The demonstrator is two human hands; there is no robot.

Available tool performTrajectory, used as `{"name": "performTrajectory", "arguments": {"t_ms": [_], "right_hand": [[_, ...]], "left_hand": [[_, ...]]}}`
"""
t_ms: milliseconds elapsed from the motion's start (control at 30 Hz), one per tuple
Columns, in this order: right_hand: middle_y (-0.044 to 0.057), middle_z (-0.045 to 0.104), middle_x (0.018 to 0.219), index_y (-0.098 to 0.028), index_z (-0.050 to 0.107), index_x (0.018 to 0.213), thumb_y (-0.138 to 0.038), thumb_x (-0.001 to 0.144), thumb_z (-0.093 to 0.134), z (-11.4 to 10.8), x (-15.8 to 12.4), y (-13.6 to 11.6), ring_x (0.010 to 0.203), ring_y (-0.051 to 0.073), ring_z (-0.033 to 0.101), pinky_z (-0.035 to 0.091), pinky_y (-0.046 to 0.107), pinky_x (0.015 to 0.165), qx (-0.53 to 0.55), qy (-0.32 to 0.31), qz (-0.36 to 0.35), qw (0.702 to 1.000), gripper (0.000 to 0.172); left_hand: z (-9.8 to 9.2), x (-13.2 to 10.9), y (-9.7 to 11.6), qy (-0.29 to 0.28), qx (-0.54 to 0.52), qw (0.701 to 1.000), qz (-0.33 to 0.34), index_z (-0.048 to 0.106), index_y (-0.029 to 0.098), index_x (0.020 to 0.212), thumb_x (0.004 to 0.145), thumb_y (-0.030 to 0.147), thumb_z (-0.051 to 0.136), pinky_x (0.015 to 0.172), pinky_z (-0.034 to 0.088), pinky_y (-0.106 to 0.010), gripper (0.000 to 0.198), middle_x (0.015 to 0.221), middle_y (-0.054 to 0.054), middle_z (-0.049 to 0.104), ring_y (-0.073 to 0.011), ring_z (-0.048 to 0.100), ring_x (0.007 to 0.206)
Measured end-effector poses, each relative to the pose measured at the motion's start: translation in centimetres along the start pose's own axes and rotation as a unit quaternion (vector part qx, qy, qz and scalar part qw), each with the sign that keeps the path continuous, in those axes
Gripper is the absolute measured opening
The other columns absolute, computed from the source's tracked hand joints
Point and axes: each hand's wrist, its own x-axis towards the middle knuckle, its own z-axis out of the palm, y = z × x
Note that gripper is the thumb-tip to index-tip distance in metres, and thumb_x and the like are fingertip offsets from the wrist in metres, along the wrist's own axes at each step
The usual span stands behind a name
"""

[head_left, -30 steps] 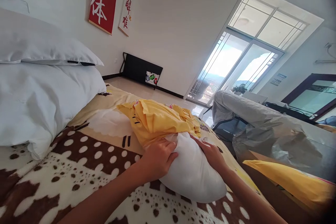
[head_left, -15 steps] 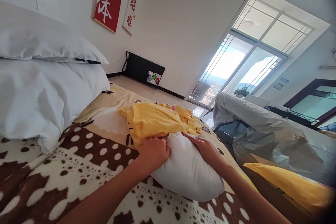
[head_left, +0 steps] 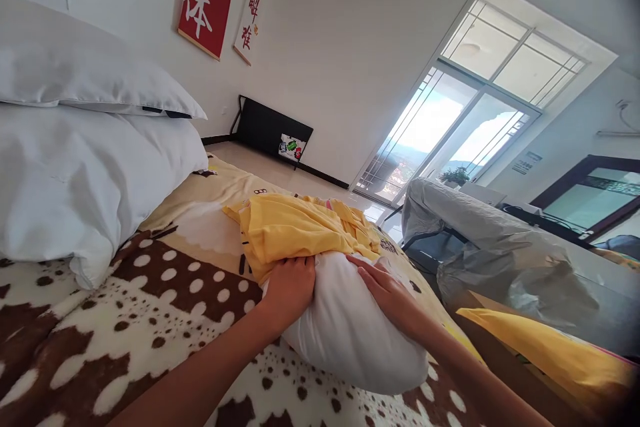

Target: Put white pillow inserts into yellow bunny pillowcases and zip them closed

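Note:
A white pillow insert [head_left: 350, 333] lies on the brown-and-cream spotted blanket [head_left: 165, 307], its far end tucked into a yellow pillowcase [head_left: 295, 230]. My left hand [head_left: 291, 285] rests on the pillow's left side at the pillowcase's opening, fingers curled against the cloth edge. My right hand [head_left: 385, 290] lies flat on top of the pillow, fingers stretched toward the yellow cloth.
Two big white pillows [head_left: 85, 147] are stacked at the left. A grey covered sofa [head_left: 500, 253] stands right of the bed, another yellow cloth [head_left: 545, 347] beside it. A black folded table [head_left: 273, 130] leans on the wall near the glass balcony door [head_left: 440, 133].
My left hand slid from the pillow's side up to the pillowcase opening and clenched there, then loosened. My right hand stayed flat on top. The camera drifted slightly.

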Motion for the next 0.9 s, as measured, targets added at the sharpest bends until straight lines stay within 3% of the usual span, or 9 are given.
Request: {"name": "performTrajectory", "arguments": {"t_ms": [67,200,367,433,500,600,700,800,900], "right_hand": [[0.009,0.055,0.127,-0.03,0.045,0.14,-0.062,0.091,0.022,0.0,-0.8,-1.5,0.123,0.026,0.048,0.033,0.044,0.106,-0.007,-0.016,0.027,0.999,0.063],[0.014,0.052,0.128,-0.029,0.029,0.148,-0.068,0.079,0.05,0.6,-1.5,-3.4,0.121,0.034,0.047,0.038,0.047,0.098,-0.112,-0.05,0.019,0.992,0.083],[0.016,0.059,0.115,-0.027,0.035,0.147,-0.042,0.086,0.054,2.3,-1.0,-4.2,0.107,0.036,0.054,0.043,0.045,0.084,-0.177,-0.046,-0.085,0.979,0.065],[0.014,0.06,0.113,-0.029,0.035,0.146,-0.039,0.087,0.053,2.8,-0.9,-4.6,0.1,0.034,0.056,0.043,0.042,0.079,-0.187,-0.051,-0.11,0.975,0.062],[0.011,0.06,0.113,-0.031,0.034,0.146,-0.039,0.087,0.051,3.1,-0.8,-5.2,0.098,0.031,0.056,0.042,0.039,0.076,-0.199,-0.063,-0.122,0.97,0.061],[0.01,0.059,0.113,-0.032,0.034,0.145,-0.039,0.088,0.05,3.3,-0.6,-6.1,0.097,0.028,0.056,0.039,0.035,0.074,-0.222,-0.074,-0.122,0.965,0.06],[0.01,0.059,0.113,-0.032,0.034,0.145,-0.038,0.088,0.05,3.3,-0.3,-6.6,0.096,0.028,0.056,0.037,0.033,0.074,-0.23,-0.088,-0.122,0.962,0.059],[0.011,0.059,0.114,-0.032,0.032,0.146,-0.038,0.089,0.049,3.2,-0.2,-6.7,0.095,0.027,0.056,0.037,0.034,0.074,-0.228,-0.101,-0.129,0.96,0.059],[0.011,0.059,0.114,-0.033,0.032,0.146,-0.037,0.088,0.05,3.3,-0.2,-6.6,0.094,0.027,0.056,0.037,0.034,0.074,-0.236,-0.103,-0.126,0.958,0.061]], "left_hand": [[-0.2,-0.1,0.1,0.006,-0.005,1.0,0.003,0.062,0.013,0.109,0.084,0.009,0.041,0.077,0.053,-0.041,0.032,0.104,-0.013,0.067,-0.0278,0.064,0.095],[-1.4,0.0,-0.6,-0.015,-0.053,0.998,-0.009,0.067,0.011,0.093,0.084,0.008,0.039,0.082,0.049,-0.046,0.03,0.101,-0.016,0.067,-0.0303,0.063,0.096],[-4.0,0.7,-4.4,-0.102,-0.16,0.98,0.056,0.065,0.018,0.085,0.073,0.013,0.056,0.071,0.05,-0.026,0.016,0.085,-0.003,0.069,-0.0179,0.064,0.081],[-4.6,1.2,-5.7,-0.083,-0.21,0.971,0.073,0.062,0.019,0.09,0.072,0.013,0.056,0.071,0.049,-0.022,0.02,0.088,0.0,0.066,-0.0143,0.061,0.081],[-4.6,1.5,-6.4,-0.018,-0.225,0.971,0.076,0.059,0.018,0.091,0.076,0.013,0.05,0.078,0.048,-0.025,0.018,0.094,-0.002,0.063,-0.0156,0.059,0.088],[-4.0,1.5,-6.1,0.043,-0.159,0.982,0.087,0.059,0.017,0.09,0.085,0.019,0.047,0.088,0.045,-0.034,0.013,0.1,-0.007,0.06,-0.0213,0.054,0.1],[-3.5,1.3,-5.5,0.024,-0.07,0.994,0.082,0.059,0.016,0.1,0.087,0.025,0.048,0.089,0.045,-0.038,0.019,0.105,-0.01,0.058,-0.0252,0.052,0.105],[-2.9,1.2,-5.5,-0.002,-0.004,0.997,0.08,0.055,0.016,0.11,0.08,0.02,0.053,0.09,0.045,-0.039,0.031,0.112,-0.011,0.056,-0.027,0.05,0.109],[-2.0,1.4,-5.6,0.02,0.048,0.996,0.073,0.054,0.016,0.111,0.08,0.013,0.048,0.09,0.044,-0.041,0.031,0.111,-0.01,0.056,-0.0277,0.05,0.108]]}}
